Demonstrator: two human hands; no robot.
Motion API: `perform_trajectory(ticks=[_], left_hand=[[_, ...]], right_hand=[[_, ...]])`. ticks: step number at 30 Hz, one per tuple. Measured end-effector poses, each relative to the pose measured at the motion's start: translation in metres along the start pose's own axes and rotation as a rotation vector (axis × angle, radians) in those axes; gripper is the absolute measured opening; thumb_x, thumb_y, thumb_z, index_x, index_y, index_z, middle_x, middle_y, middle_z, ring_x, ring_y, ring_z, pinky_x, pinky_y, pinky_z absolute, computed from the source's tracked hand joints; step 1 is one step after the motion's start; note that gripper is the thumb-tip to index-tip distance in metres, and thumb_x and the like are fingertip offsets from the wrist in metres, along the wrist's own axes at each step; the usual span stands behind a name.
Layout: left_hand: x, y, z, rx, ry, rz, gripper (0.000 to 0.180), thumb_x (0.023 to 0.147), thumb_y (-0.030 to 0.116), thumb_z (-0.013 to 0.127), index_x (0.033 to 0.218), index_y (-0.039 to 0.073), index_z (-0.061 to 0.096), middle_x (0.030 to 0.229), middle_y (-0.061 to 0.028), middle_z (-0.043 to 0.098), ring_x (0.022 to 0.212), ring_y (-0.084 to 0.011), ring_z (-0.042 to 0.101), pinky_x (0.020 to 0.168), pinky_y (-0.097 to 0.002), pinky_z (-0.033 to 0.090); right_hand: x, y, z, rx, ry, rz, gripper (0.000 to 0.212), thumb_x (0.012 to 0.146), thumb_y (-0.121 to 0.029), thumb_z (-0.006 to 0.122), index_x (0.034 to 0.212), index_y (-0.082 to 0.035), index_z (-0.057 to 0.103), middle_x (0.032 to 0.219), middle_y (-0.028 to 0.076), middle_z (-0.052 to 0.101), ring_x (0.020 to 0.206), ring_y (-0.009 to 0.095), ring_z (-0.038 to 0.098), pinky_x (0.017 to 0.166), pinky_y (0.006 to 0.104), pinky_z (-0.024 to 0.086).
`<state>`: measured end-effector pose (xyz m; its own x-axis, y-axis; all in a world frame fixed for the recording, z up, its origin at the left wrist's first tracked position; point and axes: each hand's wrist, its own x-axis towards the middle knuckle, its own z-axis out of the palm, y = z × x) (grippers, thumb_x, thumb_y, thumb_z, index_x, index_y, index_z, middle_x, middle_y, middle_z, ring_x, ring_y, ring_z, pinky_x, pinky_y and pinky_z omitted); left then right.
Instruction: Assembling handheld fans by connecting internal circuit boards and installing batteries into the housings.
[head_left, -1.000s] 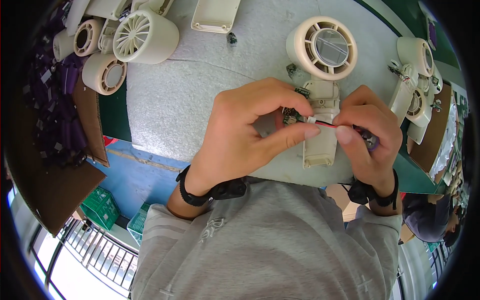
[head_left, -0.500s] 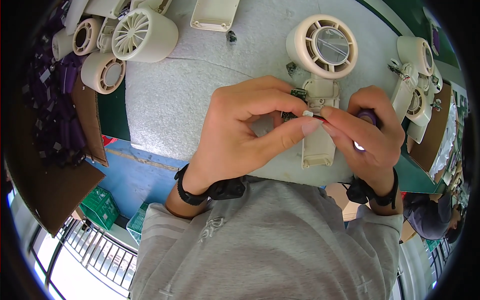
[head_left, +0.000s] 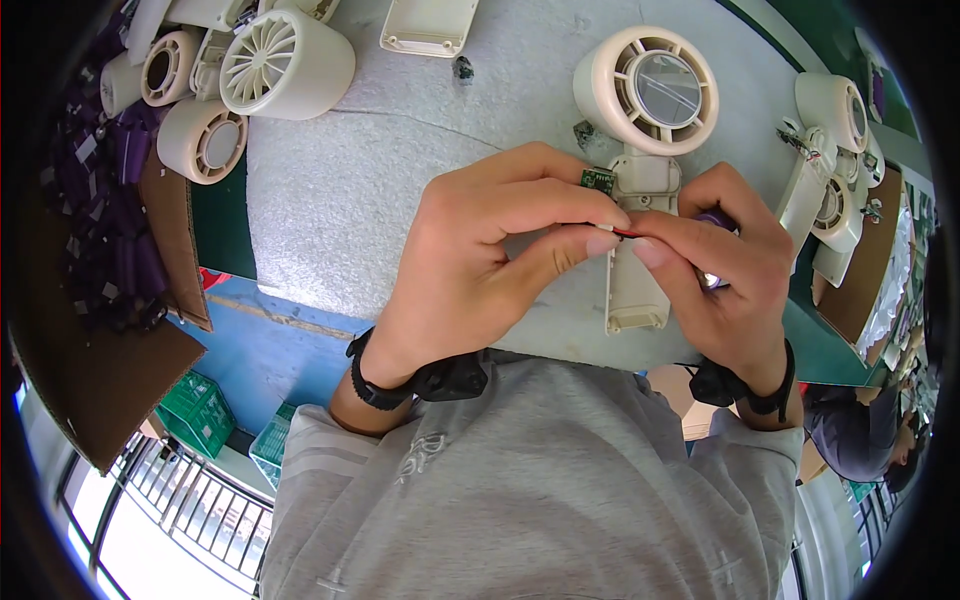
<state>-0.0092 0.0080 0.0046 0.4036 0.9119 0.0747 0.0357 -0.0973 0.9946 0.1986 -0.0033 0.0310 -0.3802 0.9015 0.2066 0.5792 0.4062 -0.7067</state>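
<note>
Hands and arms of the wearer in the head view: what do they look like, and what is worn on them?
Both the left hand and right hand are ungloved, with no rings visible. Each wrist has a black band, left and right, carrying a bulky black piece. Grey sleeves end short of the bands; the left sleeve shows paler stripes.

Left hand (head_left: 465,245) plus right hand (head_left: 748,255): two
Purple cell (head_left: 718,217) in right hand: one
Green circuit board (head_left: 598,180): one visible
Fan heads (head_left: 310,68), worktop's left edge: at least four
Fan head (head_left: 602,98) beyond the hands: one
Dark clumps (head_left: 462,69) on worktop (head_left: 330,220): two
</note>
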Motion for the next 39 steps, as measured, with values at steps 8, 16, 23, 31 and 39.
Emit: perform_trajectory(ticks=[8, 16, 23, 31, 39], left_hand=[[-0.0007, 0.0025, 0.0002, 0.108, -0.024, 0.02, 0.016, 0.077, -0.001, 0.073, 0.092, 0.001, 0.073, 0.092, -0.011, 0.065, 0.077, -0.0159, 0.062, 0.063, -0.023, 0.046], [-0.0005, 0.0013, -0.003, 0.074, -0.099, 0.011, 0.025, 0.076, -0.005, 0.072, 0.1, -0.001, 0.07, 0.099, -0.0125, 0.064, 0.086, -0.0173, 0.062, 0.069, -0.0251, 0.049], [-0.0019, -0.0014, -0.005, -0.13, -0.133, -0.043, 0.043, 0.075, -0.015, 0.068, 0.116, -0.005, 0.063, 0.112, -0.0155, 0.06, 0.101, -0.0192, 0.06, 0.082, -0.0286, 0.052], [-0.0029, -0.0016, -0.0037, -0.245, -0.074, -0.065, 0.045, 0.076, -0.016, 0.067, 0.12, -0.006, 0.06, 0.11, -0.0159, 0.062, 0.099, -0.0184, 0.062, 0.084, -0.0278, 0.054], [-0.0057, 0.0015, 0.0007, -0.269, 0.039, -0.171, 0.038, 0.078, -0.012, 0.068, 0.113, 0.002, 0.065, 0.093, -0.0068, 0.066, 0.085, -0.0106, 0.065, 0.077, -0.0237, 0.055]], right_hand=[[-0.0001, -0.0031, -0.0018, 0.096, -0.053, 0.094, 0.016, 0.073, -0.004, 0.074, 0.089, -0.002, 0.072, 0.078, 0.006, 0.05, 0.062, 0.013, 0.044, 0.052, 0.0244, 0.031], [-0.0011, 0.0007, 0.0016, 0.135, -0.033, 0.08, 0.015, 0.073, -0.003, 0.074, 0.088, -0.002, 0.071, 0.081, 0.006, 0.048, 0.066, 0.013, 0.045, 0.055, 0.0245, 0.032], [-0.001, 0.0005, 0.0021, 0.133, -0.056, 0.091, 0.014, 0.074, -0.002, 0.074, 0.087, -0.002, 0.071, 0.081, 0.005, 0.047, 0.066, 0.013, 0.045, 0.056, 0.0245, 0.033], [-0.0009, 0.0016, 0.0034, 0.115, -0.039, 0.073, 0.013, 0.074, -0.002, 0.073, 0.087, -0.002, 0.07, 0.08, 0.005, 0.047, 0.065, 0.013, 0.045, 0.056, 0.0246, 0.035], [-0.0008, 0.002, 0.0054, 0.113, -0.007, 0.072, 0.012, 0.075, 0.001, 0.071, 0.086, -0.001, 0.069, 0.079, 0.005, 0.048, 0.063, 0.012, 0.046, 0.055, 0.024, 0.035]])
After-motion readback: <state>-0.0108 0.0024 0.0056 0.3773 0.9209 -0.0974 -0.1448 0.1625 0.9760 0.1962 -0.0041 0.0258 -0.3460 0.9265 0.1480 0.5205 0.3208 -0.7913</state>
